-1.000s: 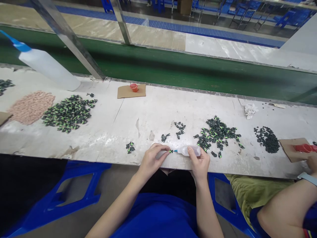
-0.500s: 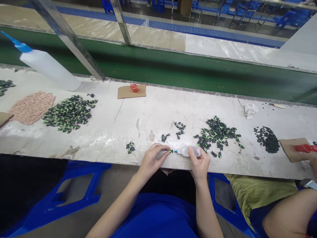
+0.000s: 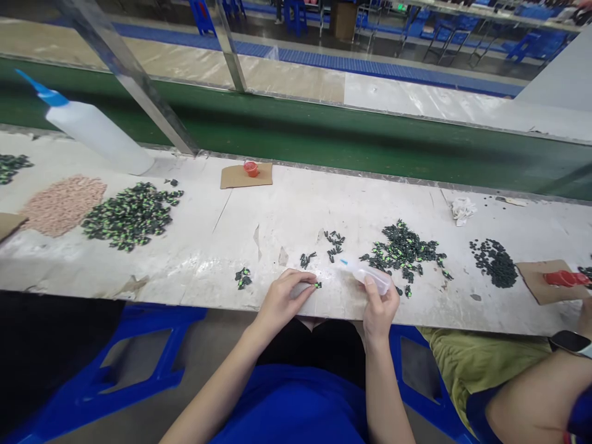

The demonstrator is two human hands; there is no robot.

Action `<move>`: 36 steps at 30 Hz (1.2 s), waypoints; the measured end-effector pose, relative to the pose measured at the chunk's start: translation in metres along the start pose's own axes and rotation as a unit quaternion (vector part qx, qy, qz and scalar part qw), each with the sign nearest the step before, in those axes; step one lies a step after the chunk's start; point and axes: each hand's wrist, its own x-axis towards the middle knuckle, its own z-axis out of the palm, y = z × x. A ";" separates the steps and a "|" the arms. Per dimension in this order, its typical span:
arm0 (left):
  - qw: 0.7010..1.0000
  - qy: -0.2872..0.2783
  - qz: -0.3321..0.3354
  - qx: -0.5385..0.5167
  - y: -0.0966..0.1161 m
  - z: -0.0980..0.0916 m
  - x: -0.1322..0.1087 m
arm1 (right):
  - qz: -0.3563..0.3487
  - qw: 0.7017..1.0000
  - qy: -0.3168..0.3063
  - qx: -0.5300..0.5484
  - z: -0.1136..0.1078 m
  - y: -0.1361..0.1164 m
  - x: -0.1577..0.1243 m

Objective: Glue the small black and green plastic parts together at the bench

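Between the thumb and fingers of my left hand (image 3: 283, 297) is a small black-and-green part (image 3: 317, 285), pinched just above the table's near edge. My right hand (image 3: 381, 308) grips a small translucent squeeze bottle (image 3: 372, 275) with a blue tip, which points up and left, apart from the part. Just beyond my hands lie small groups of loose black pieces (image 3: 335, 243). A few black parts (image 3: 243, 279) rest left of my left hand. Beyond the bottle spreads a heap of black-and-green parts (image 3: 402, 246).
A large white bottle (image 3: 99, 137) leans at the back left, near a pink pile (image 3: 65, 203) and another black-and-green heap (image 3: 132, 216). A red cup (image 3: 251, 168) sits on cardboard (image 3: 231, 177). Black pieces (image 3: 497, 264) and a co-worker's arm (image 3: 531, 394) are at right.
My right hand has drawn the squeeze bottle right and tilted its tip up, away from the small part. My left hand stays nearly in place, still pinching the part.
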 end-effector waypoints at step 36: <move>0.987 0.055 -0.086 -0.128 0.039 0.006 -0.001 | 0.016 0.989 -0.124 0.076 0.032 -0.014 -0.038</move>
